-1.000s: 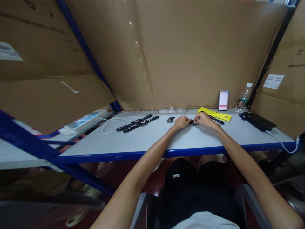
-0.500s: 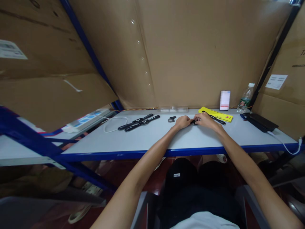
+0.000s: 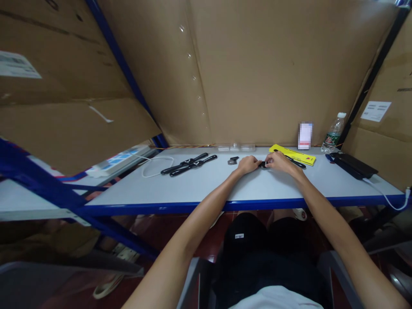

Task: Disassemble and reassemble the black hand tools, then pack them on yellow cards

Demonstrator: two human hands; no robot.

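Observation:
My left hand [image 3: 249, 164] rests low over the table, its fingers closed on the left side of a small dark part [image 3: 263, 165]. From the other side my right hand [image 3: 277, 162] pinches the same part between thumb and fingertips. Fingers cover much of it, so its kind is unclear. Just beyond my right hand lies a black handled bar [image 3: 298, 163], partly hidden by that hand. Left of my left hand sit small dark metal pieces [image 3: 233, 161]. Further left, two black spokeshaves [image 3: 193, 165] lie side by side at a slant.
A yellow packet [image 3: 299, 156] lies behind my right hand. Toward the right stand a phone [image 3: 305, 136] and a water bottle [image 3: 332, 135], near a black case [image 3: 353, 166] with a white cable. A clear plastic tray [image 3: 236, 147] lies along the cardboard back wall [image 3: 244, 77].
The view has shifted slightly, so the table things appear a little further right. Both hands stay together at the small dark part, with the right fingertips moving slightly on it.

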